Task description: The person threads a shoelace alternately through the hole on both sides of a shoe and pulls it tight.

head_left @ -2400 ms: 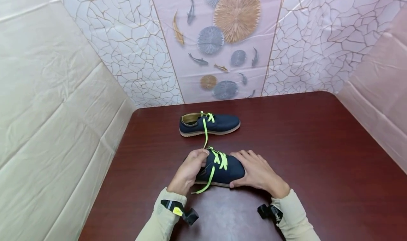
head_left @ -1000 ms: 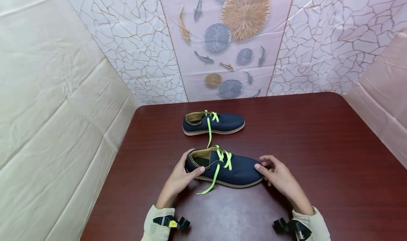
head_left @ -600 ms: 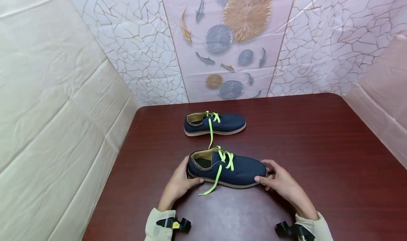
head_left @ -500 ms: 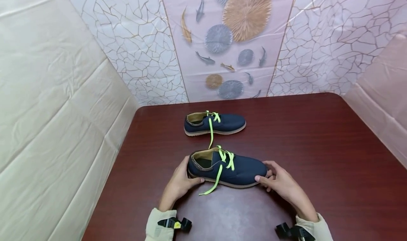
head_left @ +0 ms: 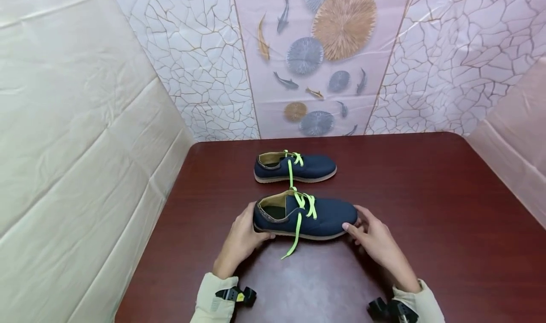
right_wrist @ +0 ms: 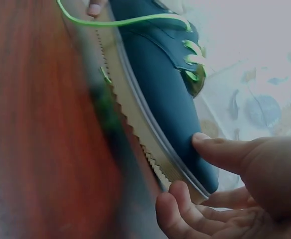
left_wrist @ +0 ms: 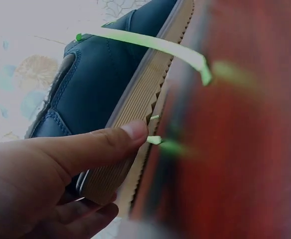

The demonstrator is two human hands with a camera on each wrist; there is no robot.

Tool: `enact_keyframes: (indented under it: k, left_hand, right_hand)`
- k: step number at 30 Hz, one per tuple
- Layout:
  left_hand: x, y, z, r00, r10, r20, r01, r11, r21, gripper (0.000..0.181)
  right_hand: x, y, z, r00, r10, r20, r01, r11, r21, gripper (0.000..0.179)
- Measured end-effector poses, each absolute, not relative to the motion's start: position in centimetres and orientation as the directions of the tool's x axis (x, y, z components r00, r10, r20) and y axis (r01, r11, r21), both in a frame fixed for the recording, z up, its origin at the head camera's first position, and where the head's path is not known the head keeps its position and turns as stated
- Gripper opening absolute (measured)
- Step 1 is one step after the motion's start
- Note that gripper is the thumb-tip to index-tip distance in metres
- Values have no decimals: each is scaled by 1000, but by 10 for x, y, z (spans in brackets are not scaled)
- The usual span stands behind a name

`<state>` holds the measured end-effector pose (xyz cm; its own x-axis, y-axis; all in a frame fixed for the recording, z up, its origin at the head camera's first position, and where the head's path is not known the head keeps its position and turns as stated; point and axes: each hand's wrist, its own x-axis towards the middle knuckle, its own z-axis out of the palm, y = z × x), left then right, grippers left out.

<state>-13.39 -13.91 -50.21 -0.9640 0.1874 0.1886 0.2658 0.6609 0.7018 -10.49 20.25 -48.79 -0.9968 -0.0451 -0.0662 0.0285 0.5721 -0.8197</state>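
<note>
A navy lace-up shoe (head_left: 332,214) with a tan sole is held between both hands, its toe to the right. My left hand (head_left: 243,235) grips the heel, thumb along the sole's near edge. At the toe, my right hand (head_left: 375,237) pinches with the thumb on the upper and fingers curled at the far side and underneath. Both wrist views show a gap between the sole (left_wrist: 135,104) and the tabletop. One end of the neon-yellow lace (head_left: 297,228) hangs down the near side. Behind it stands the matching shoe (head_left: 315,165), also toe right, with loose yellow laces.
The dark red-brown table (head_left: 426,185) extends to both sides and in front of the shoes. A patterned cloth wall (head_left: 213,76) rises along its back edge, and pale cloth (head_left: 85,148) flanks the left side.
My left hand went from the shoe's tongue area to its heel, and my right hand from the forefoot to the toe tip. Over the last half second the near shoe has risen off the table.
</note>
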Motion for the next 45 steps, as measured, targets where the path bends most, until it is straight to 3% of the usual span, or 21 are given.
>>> enact_keyframes:
  k: [11,19,24,33,45]
  left_hand:
    - [-180,-142,-497,-961,199,193,277,695,663,81]
    - [-212,-139,-503,-968,188,169,252,704,664,78]
    - [-215,-140,-507,-967,204,150,252,711,656,76]
    - [-217,-152,-498,-981,180,74,184,728,661,78]
    - [-220,-154,-508,-983,181,-11,121,697,707,82]
  right_hand:
    - [-163,201,-486,-995,-94,-32,-31,605,-795,70]
    - [-198,205,-496,-995,-100,32,-87,612,-786,81]
    - [-200,203,-506,-995,-90,31,-80,611,-788,83]
    - [-199,201,-512,-988,-127,88,-147,603,-784,65]
    - [-202,193,-527,-990,-100,98,-139,615,-776,64]
